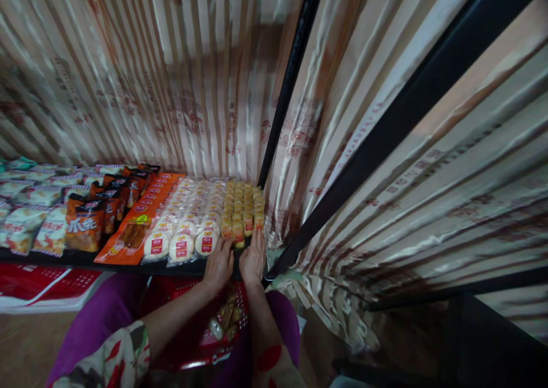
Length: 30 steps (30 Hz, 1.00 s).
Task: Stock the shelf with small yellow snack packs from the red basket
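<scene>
Yellow snack packets (242, 205) fill rows to the shelf (64, 258) front, twelve o'clock of the hands. Right hand (253, 257) lies flat, fingers released; left hand (218, 265) curls, grasp unclear. Loose packets (222, 319) lie in the red basket (184, 348), six o'clock.

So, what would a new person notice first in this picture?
Probably the shiny striped sheet hanging all behind the shelf. Next, the neat rows of snacks on it: small yellow packs at the right end, round white packs beside them. The left hand and right hand rest at the front edge by the yellow packs.
</scene>
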Each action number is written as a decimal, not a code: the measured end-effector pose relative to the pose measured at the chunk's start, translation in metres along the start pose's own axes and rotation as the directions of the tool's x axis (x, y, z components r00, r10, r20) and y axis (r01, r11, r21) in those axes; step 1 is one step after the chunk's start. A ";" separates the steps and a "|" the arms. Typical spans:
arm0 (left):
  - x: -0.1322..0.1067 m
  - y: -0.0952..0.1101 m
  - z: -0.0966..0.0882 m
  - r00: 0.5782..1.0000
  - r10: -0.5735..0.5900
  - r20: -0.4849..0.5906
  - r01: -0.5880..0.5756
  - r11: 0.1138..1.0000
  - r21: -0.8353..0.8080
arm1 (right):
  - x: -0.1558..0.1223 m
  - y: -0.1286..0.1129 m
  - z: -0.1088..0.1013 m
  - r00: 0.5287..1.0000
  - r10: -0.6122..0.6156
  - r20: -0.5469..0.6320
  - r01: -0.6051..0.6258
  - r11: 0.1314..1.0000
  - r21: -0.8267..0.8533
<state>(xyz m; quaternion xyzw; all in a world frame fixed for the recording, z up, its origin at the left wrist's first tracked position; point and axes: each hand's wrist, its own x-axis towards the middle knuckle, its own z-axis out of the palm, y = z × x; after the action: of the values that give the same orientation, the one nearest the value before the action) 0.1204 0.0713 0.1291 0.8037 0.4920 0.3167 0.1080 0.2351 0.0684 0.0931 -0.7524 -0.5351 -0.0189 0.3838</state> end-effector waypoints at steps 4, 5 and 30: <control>0.010 -0.002 0.000 0.977 0.205 0.050 -0.211 0.947 0.242 | 0.000 0.000 0.000 1.000 0.000 -0.006 0.000 1.000 0.012; 0.013 -0.002 0.000 0.965 0.254 0.059 -0.260 0.922 0.288 | 0.000 -0.001 -0.001 1.000 0.002 -0.005 -0.002 1.000 0.009; 0.060 -0.007 -0.017 0.797 0.480 0.366 -0.588 0.755 0.291 | 0.001 -0.005 -0.003 0.999 0.046 -0.009 -0.046 0.999 0.022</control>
<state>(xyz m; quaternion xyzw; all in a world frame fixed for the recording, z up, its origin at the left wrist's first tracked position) 0.1241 0.1241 0.1631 0.9510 0.2730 0.1178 -0.0845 0.2326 0.0677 0.0987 -0.7600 -0.5161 -0.0077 0.3949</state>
